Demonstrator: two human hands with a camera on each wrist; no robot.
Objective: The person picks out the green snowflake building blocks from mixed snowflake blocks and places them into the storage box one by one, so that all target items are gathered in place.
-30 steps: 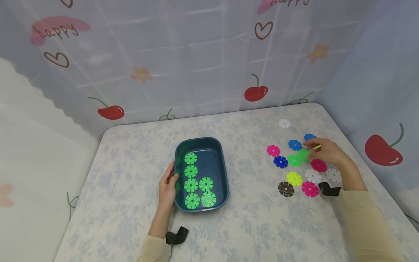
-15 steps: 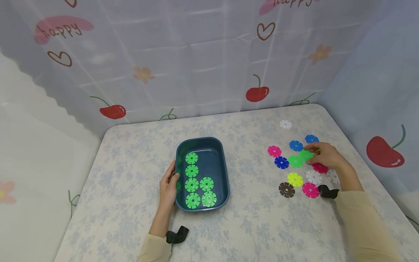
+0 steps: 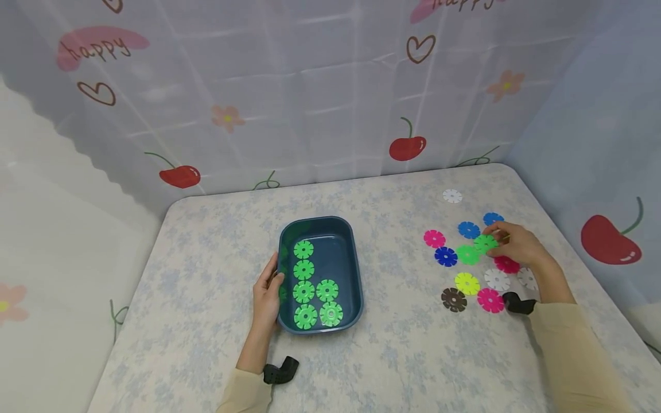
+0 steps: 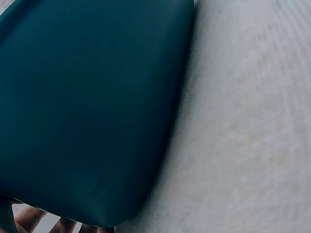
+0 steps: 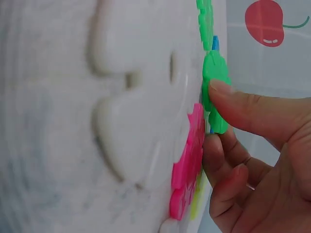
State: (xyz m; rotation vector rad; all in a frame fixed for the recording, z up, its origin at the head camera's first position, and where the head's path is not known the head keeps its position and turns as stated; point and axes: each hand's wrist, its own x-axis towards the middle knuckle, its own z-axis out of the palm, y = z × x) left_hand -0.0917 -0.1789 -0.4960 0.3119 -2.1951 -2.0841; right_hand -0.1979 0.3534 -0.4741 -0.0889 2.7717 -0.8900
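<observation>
My left hand (image 3: 265, 295) grips the left side of a dark blue tray (image 3: 357, 269), thumb over the rim and fingers outside. In the left wrist view the tray's outer wall (image 4: 97, 107) hides most of that hand. Several green snowflake discs (image 3: 303, 291) lie flat inside the tray. At the right, my right hand (image 3: 516, 245) pinches a green snowflake disc (image 5: 216, 87), thumb on its face and fingers behind. Another green disc (image 3: 467, 254) lies beside it on the table. A yellow sliver shows by the right fingers; its full shape is hidden.
Around the right hand lie loose discs: pink (image 3: 434, 238), dark blue (image 3: 446, 257), light blue (image 3: 469, 230), yellow (image 3: 467, 283), brown (image 3: 454, 300) and white (image 3: 497, 280). One white disc (image 3: 452, 196) lies farther back. A printed curtain (image 3: 320, 86) hangs behind the table.
My right hand has shifted slightly and the green disc now shows tilted in its pinch. The left hand and the tray have stayed in place.
</observation>
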